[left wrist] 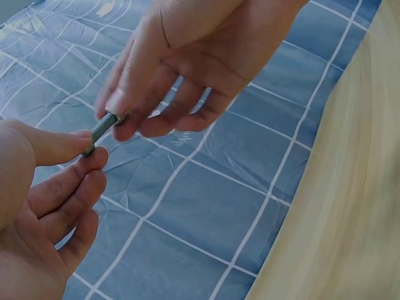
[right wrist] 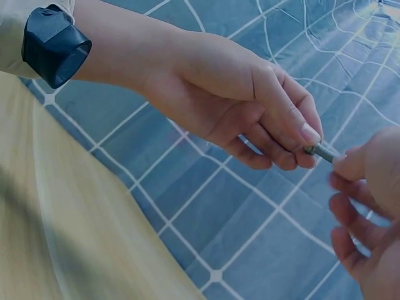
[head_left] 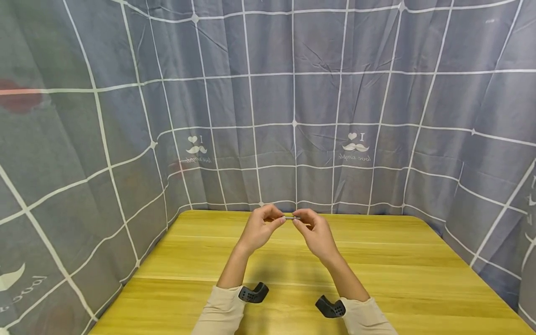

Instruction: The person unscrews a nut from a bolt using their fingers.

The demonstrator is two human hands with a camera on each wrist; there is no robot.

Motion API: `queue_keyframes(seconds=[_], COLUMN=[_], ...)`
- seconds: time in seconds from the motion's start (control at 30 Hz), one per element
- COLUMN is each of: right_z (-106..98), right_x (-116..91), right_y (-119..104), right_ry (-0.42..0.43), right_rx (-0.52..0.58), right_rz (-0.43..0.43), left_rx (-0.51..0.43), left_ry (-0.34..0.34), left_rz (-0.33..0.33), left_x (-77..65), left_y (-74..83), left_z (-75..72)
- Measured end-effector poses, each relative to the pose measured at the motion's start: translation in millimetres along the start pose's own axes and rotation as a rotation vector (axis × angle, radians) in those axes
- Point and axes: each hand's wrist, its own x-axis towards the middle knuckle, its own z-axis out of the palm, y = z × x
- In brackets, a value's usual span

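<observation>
A small grey metal bolt [head_left: 290,217] is held level between both hands above the far part of the table. My left hand [head_left: 260,229] pinches one end between thumb and forefinger, and my right hand [head_left: 317,232] pinches the other. In the left wrist view the threaded shank of the bolt [left wrist: 102,127] shows between the fingertips. A wider piece sits by the left fingertips; whether it is a head or a nut I cannot tell. The right fingertips partly hide the other end. The right wrist view shows the bolt [right wrist: 323,152] bridging both hands.
Below the hands lies a yellow wood-grain table [head_left: 188,265]. A grey curtain [head_left: 272,102] with white grid lines surrounds its back and sides. Each wrist carries a black camera mount, the left mount [head_left: 253,293] and the right mount [head_left: 330,307].
</observation>
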Motion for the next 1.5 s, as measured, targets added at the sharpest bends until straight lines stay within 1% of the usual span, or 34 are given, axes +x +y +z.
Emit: queue_keyframes(seconds=[0.1, 0.23, 0.33, 0.47, 0.53, 0.73, 0.9, 0.97, 1.07, 1.17, 1.27, 1.37, 1.5], right_z=[0.2, 1.4, 2.1, 2.5, 3.1, 8.1, 9.0, 8.2, 7.3, 6.3, 5.2, 4.2, 3.5], right_x=[-0.3, -0.7, -0.9, -0.2, 0.1, 0.8, 1.3, 1.2, 1.0, 0.1, -0.6, -0.6, -0.8], right_y=[-1.3, -2.9, -3.4, -4.0, -4.5, -3.7, -4.4, -5.4, -5.3, -4.6, -3.8, -3.7, -3.7], right_ry=[-0.007, -0.024, -0.015, 0.004, 0.006, -0.022, 0.013, 0.007, -0.007, 0.002, 0.022, 0.019, 0.010], right_rx=[0.020, 0.019, 0.005, -0.002, -0.006, -0.002, 0.007, 0.007, 0.005, -0.006, -0.021, -0.011, 0.004], right_rz=[-0.014, 0.024, 0.039, -0.012, -0.023, 0.028, -0.032, -0.041, -0.013, 0.020, 0.013, -0.010, 0.012], left_rx=[0.000, 0.001, -0.001, -0.010, -0.009, 0.001, -0.003, -0.005, -0.005, -0.004, -0.012, -0.022, -0.024], left_ry=[-0.001, 0.003, 0.005, 0.001, -0.002, 0.019, 0.010, 0.005, 0.008, 0.007, 0.002, -0.003, 0.000], left_rz=[0.000, 0.007, 0.014, 0.020, 0.020, 0.012, 0.015, 0.013, 0.011, 0.014, 0.016, 0.017, 0.021], left_x=[0.6, 0.9, 0.5, 0.2, 0.0, -2.9, -3.4, -3.3, -3.0, -2.6, -2.0, -1.7, -1.4], left_y=[0.4, 0.8, 1.3, 1.7, 1.3, -0.7, -1.5, -1.4, -1.0, -0.7, -0.3, 0.2, 0.3], left_z=[-0.3, -1.3, -2.2, -3.3, -4.0, -7.0, -7.3, -6.9, -5.8, -4.7, -3.9, -3.8, -3.8])
